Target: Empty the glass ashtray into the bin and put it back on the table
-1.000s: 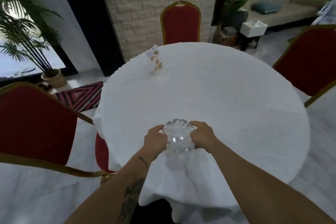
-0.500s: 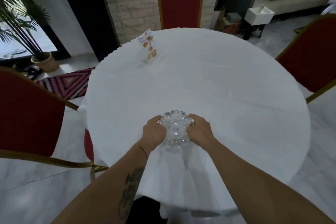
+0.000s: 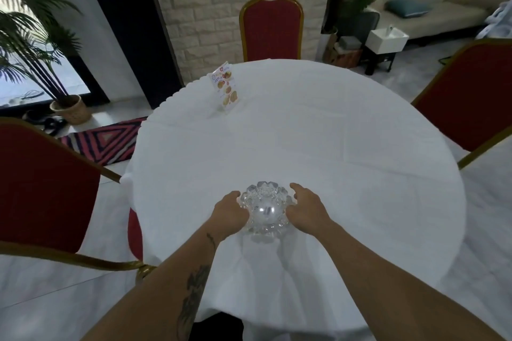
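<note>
The cut-glass ashtray (image 3: 264, 209) sits upright on the round table's white cloth (image 3: 318, 152), near the front edge. Its bowl looks clear, with only a small reflection inside. My left hand (image 3: 228, 213) is curled against its left side, fingers touching the rim. On its right side is my right hand (image 3: 303, 209), with the thumb by the glass and the fingers spread and lifted off the rim. No bin shows in this view.
A small menu card (image 3: 225, 87) stands at the table's far left. Red chairs with gold frames stand at the left (image 3: 41, 188), far side (image 3: 271, 28) and right (image 3: 471, 97). Behind are a potted palm (image 3: 69, 108), striped rug (image 3: 108, 141), white box on a stand (image 3: 386, 40) and sofa.
The ashtray came down onto the cloth and rests there. My right hand's fingers have opened away from its rim, while the left hand stays against it. The camera tilted up slightly.
</note>
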Available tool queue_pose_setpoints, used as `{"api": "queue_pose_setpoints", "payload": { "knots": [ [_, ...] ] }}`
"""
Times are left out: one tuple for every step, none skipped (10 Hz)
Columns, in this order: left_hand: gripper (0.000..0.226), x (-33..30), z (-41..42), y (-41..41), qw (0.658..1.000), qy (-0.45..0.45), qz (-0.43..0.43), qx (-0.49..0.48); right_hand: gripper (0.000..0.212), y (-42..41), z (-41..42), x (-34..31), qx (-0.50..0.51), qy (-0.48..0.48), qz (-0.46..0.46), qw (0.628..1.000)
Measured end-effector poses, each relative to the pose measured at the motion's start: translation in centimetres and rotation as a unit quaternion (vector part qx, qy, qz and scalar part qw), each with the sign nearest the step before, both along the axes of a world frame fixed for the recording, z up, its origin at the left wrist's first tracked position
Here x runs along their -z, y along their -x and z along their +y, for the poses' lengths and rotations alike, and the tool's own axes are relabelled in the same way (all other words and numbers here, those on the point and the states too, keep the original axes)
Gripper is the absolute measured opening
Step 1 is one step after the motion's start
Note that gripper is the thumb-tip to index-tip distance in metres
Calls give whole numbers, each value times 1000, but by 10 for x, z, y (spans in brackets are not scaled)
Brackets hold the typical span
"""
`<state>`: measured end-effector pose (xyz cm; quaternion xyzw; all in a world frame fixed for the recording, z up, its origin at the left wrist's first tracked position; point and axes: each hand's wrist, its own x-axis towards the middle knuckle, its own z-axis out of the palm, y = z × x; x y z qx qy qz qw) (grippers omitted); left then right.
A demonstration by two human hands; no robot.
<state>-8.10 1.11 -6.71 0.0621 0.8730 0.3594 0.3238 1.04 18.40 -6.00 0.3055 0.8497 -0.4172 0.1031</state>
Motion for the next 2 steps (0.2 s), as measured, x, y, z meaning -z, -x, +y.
{"api": "queue_pose_setpoints", "payload": {
  "knots": [
    [64, -24, -17, 1, 997, 48, 42, 53, 67, 7, -2, -19, -44, -58, 0, 997],
    [64, -53, -36, 2, 988, 83, 94, 85, 64, 21, -15, -47, -65, -96, 25, 993]
  ]
}}
